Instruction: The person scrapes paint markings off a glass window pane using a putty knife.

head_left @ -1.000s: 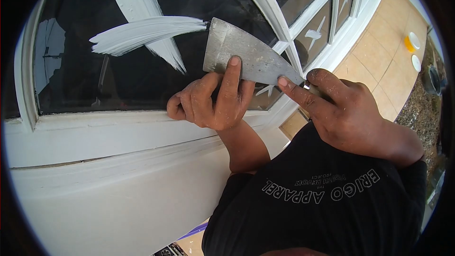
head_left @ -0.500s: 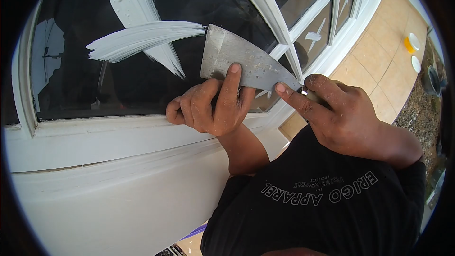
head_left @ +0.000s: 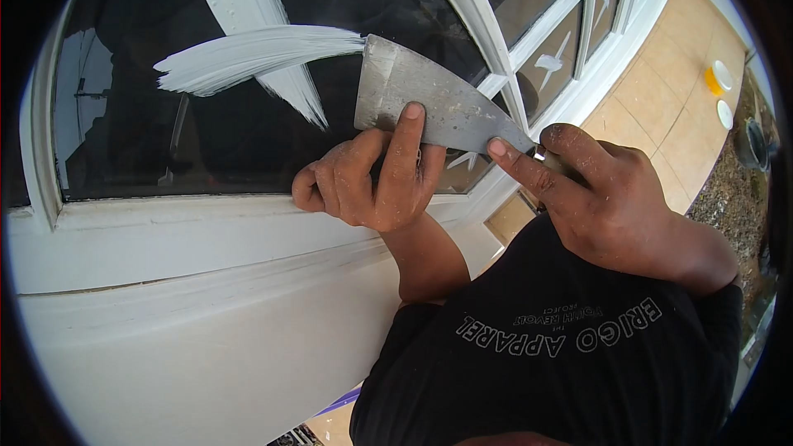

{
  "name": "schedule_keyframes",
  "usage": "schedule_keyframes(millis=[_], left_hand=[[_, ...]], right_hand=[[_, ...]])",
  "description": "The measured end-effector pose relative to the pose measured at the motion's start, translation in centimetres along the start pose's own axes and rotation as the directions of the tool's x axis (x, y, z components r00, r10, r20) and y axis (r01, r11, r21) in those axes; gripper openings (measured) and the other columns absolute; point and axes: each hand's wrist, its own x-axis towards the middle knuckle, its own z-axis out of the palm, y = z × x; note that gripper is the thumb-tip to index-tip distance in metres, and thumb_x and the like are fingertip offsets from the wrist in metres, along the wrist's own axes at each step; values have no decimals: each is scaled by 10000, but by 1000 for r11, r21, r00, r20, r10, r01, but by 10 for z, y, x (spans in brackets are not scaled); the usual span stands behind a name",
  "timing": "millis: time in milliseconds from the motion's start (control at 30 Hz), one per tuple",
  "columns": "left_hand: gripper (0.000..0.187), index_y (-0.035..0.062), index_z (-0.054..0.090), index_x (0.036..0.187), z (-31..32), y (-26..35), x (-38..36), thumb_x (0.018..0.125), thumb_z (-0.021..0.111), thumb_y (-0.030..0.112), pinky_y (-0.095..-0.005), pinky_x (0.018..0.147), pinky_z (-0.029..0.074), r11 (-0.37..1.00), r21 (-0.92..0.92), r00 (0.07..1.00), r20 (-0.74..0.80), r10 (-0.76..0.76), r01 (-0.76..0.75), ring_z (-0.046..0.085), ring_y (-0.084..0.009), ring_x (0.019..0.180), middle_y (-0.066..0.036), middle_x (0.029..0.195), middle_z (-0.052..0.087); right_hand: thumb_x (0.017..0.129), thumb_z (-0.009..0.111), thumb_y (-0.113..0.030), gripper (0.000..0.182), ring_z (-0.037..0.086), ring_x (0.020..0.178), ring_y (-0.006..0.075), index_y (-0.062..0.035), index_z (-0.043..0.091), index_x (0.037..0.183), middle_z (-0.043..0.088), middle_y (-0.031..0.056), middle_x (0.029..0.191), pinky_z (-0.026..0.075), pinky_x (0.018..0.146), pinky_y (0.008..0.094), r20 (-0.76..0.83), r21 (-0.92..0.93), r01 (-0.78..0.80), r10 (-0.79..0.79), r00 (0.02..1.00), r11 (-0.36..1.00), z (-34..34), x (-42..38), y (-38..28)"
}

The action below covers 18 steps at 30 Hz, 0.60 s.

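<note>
Only the camera's view has shifted slightly. Before the windowpane (head_left: 239,144), the right hand (head_left: 611,194) is wrapped round, and the loosely curled left hand (head_left: 376,186) (pinch unclear) touches, the putty knife (head_left: 442,95); even fingertip (head_left: 413,111) pressure should steady its blade (head_left: 462,111).

Blade (head_left: 454,103) is dull, scuffed metal; pane (head_left: 273,153) is glossy glass; paint (head_left: 268,49) looks streaky; shirt (head_left: 545,297) is matt cloth; tiles (head_left: 648,111) look smooth.
</note>
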Motion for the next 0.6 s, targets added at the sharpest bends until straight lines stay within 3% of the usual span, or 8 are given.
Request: schedule_keyframes(millis=[233,300,333,533,600], left_hand=[[394,255,787,928,3,1,-1,542,840,198,-330,799,306,1000,-3,1000,-6,-5,5,492,-86,704,101,773,524],[469,354,795,1024,9,3,-3,564,775,263,-343,820,290,997,18,993,-92,-71,73,480,-91,662,122,761,537],[469,354,795,1024,8,3,-4,564,775,263,-343,820,290,997,15,993,-93,-69,71,480,-91,662,122,761,537],[437,351,793,1032,3,2,1,599,788,291,-339,818,291,998,10,998,-2,-56,56,499,-84,677,126,768,575],[465,255,796,953,2,2,3,508,753,126,-323,792,294,1000,-19,1000,-17,-24,24,510,-78,703,94,790,567]], right_hand=[[744,731,7,628,633,635,160,-88,643,1359,581,125,1007,559,505,294,3,-28,9,-9,1000,1000,0,1,0],[742,725,13,632,629,629,161,-95,645,1359,583,123,997,556,501,295,-16,-18,15,-15,1000,1000,1,1,0],[742,725,13,632,629,629,161,-95,645,1359,583,123,997,556,501,295,-19,-19,13,-13,1000,1000,1,0,1],[743,740,5,629,633,635,160,-102,650,1356,578,118,998,557,502,291,-24,0,-10,10,1000,1000,0,0,1],[742,735,13,628,636,639,159,-101,651,1354,577,115,996,561,506,292,-19,-25,0,-1,1000,1000,-2,2,0]])
